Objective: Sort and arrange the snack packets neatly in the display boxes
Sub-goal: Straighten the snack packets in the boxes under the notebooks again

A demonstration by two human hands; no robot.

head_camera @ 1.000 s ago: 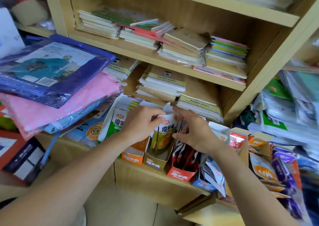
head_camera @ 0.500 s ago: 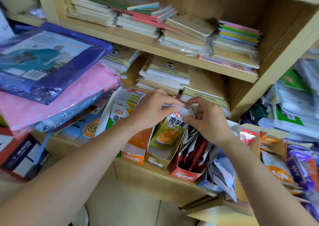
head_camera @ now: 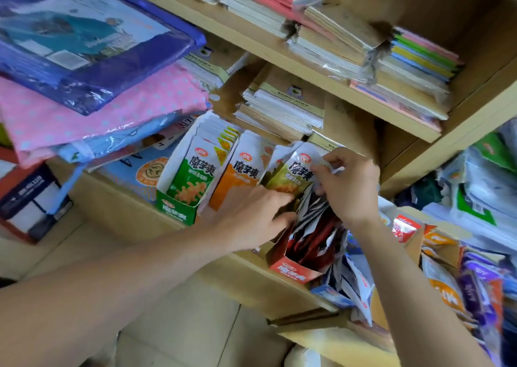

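Two grips in view: left grip [head_camera: 251, 218] and right grip [head_camera: 349, 190], both bare hands, met over the row of display boxes.
Right grip: fingers were curled and pinched the white top edge of the olive packets [head_camera: 293, 173]; a narrow hold.
Left grip: fingers were stretched nearly straight, tips pressed against the lower part of the olive packets, beside the red packets [head_camera: 313, 235]; nothing was clasped.
Olive packets: stood upright as the third stack from the left of the row; their box was hidden behind the left grip.
Green display box [head_camera: 174, 211]: stood at the left end of the row, on the front edge of the lower shelf [head_camera: 279, 291]; green packets [head_camera: 193, 176] stood in it, upright and in file.
Orange packets [head_camera: 243, 170]: stood upright, just beside the green packets.
Red display box [head_camera: 293, 270]: sat at the front edge, right of the olive packets; the red packets in it leaned at mixed angles.
Blue box [head_camera: 328, 294]: sat at the right end of the row, tilted, with loose packets.
Back of shelf: notebook stacks [head_camera: 282, 106] lay flat behind the row.
Left end of shelf: purple package [head_camera: 92, 47] lay on a pink dotted package [head_camera: 126, 103].
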